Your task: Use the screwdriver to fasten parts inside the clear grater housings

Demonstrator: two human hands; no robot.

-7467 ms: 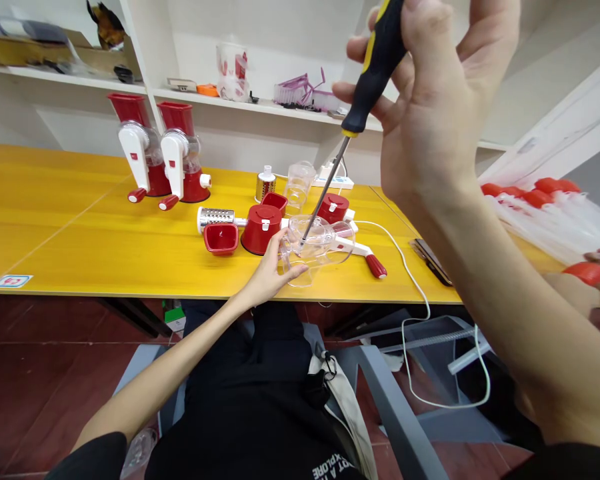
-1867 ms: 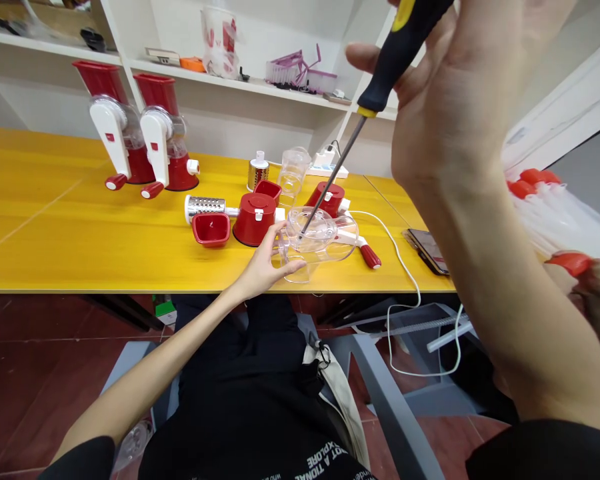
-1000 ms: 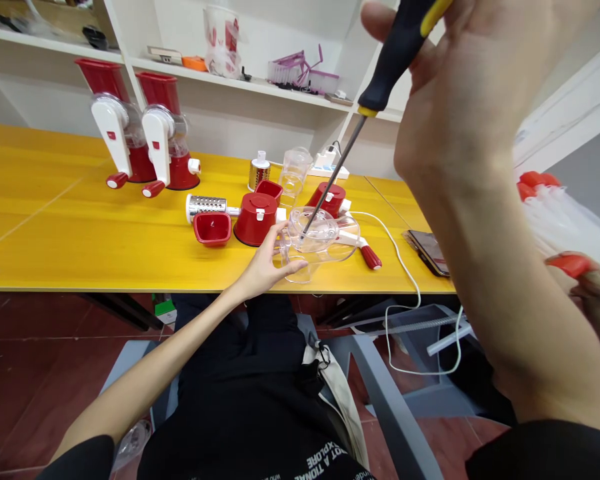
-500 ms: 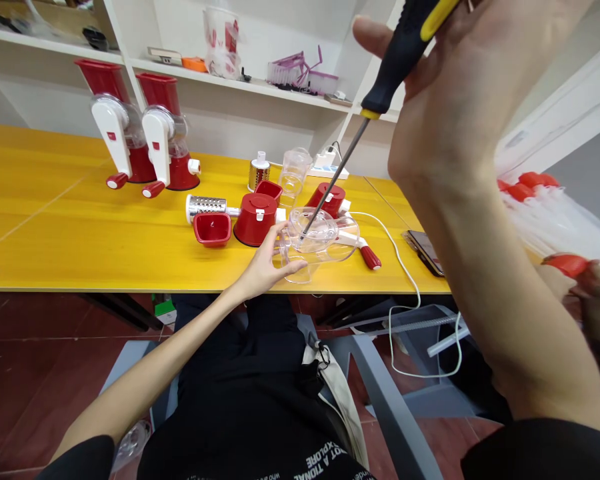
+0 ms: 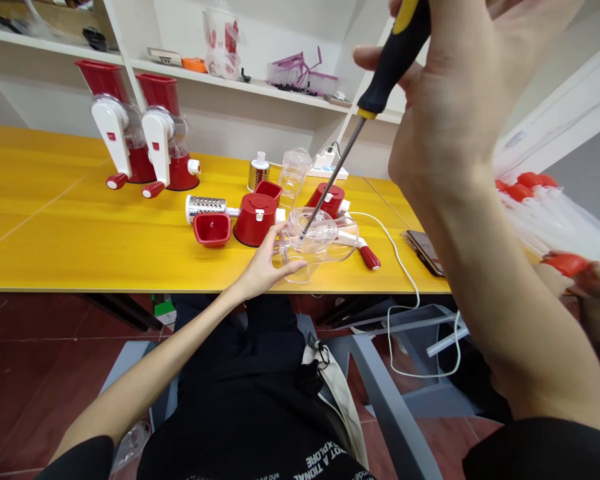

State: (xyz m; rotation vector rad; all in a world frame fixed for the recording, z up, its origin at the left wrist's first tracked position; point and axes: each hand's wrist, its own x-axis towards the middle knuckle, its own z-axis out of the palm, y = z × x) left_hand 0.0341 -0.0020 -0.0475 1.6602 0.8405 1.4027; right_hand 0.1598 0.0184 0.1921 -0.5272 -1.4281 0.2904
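Note:
My left hand (image 5: 267, 268) grips the left side of a clear plastic grater housing (image 5: 337, 248) at the table's front edge. High on the right, my right hand (image 5: 445, 87) holds a screwdriver (image 5: 380, 90) by its black and yellow handle. The shaft slants down and left, and its tip meets the housing near its round part; whether a screw is there is too small to tell. Just behind stand a red base (image 5: 255, 220) and another red base (image 5: 327, 199). A white crank with a red handle (image 5: 369, 257) lies to the housing's right.
Two assembled rotary graters (image 5: 167, 133) stand at the back left. A red hopper (image 5: 213, 230), a grater drum (image 5: 206, 208) and another clear housing (image 5: 295, 170) lie nearby. A white cable (image 5: 403, 267) hangs off the front edge by a phone (image 5: 425, 250). At right, another person's hands (image 5: 593, 277) hold a red part.
The screwdriver handle and my right hand have shifted slightly left, and the handle has turned. The tip and my left hand stay in place.

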